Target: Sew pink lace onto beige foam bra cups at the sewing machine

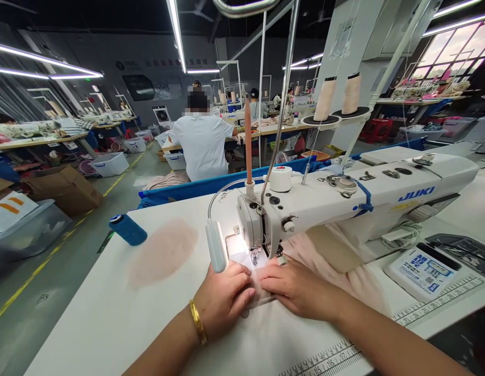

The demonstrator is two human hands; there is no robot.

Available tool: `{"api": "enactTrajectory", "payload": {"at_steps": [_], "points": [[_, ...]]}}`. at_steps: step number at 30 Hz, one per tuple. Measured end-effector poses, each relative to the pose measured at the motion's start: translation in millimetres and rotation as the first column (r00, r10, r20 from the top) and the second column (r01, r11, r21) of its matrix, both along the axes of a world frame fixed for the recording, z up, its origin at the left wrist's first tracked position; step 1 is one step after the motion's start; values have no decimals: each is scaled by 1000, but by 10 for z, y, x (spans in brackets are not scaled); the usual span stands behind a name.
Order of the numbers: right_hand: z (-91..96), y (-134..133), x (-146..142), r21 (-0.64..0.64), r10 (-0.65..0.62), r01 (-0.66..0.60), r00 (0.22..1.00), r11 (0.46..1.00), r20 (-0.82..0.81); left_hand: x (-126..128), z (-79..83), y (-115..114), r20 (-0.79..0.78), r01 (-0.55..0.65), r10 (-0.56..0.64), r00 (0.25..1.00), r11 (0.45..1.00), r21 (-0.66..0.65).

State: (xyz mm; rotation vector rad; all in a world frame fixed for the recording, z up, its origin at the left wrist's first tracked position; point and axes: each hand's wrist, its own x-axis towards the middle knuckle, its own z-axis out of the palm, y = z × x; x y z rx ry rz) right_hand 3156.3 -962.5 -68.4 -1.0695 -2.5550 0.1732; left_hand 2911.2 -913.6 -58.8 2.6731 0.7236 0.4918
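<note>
**Two Hands Flat on the Cloth at the Needle**

Both of your hands rest on the pale pink cloth (356,284) just in front of the machine (344,198). Your left hand (222,297) sits left of the needle (255,256), loosely curled with knuckles up, and its fingers press the cloth onto the table (109,313). Your right hand (295,287) lies flat on the other side, fingers stretched toward the needle. Neither hand pinches or closes round anything; both only bear down on the cloth, and their fingertips nearly meet.

As for progress, the cloth is placed at the needle and squared between your hands, so the sewing looks to be at its start or partway along. No stitch line shows, because the lamp (216,245) at the machine's left end washes that spot out, so you cannot tell how much is sewn. Most of the cloth lies bunched under the machine's arm, right of the needle. A second pink piece (162,253) lies flat well left of the machine, apart from both hands, beside a blue spool (128,228).

The cloth looks thin and soft. It is smooth and taut where you press it, and it falls in loose folds toward the machine's right end, near the panel (423,271).
</note>
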Motion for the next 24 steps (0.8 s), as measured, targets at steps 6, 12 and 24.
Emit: {"api": "enactTrajectory", "payload": {"at_steps": [6, 12, 24], "points": [[-29, 17, 115, -9, -55, 55, 998, 998, 16, 89, -61, -86, 25, 0, -3, 1000, 995, 96], [-15, -10, 94, -29, -54, 54, 998, 998, 12, 114, -66, -133, 55, 4, -12, 998, 990, 140], [-17, 27, 71, -24, -117, 117, 993, 993, 8, 101, -95, -64, -9, -54, 57, 998, 978, 203]]}}
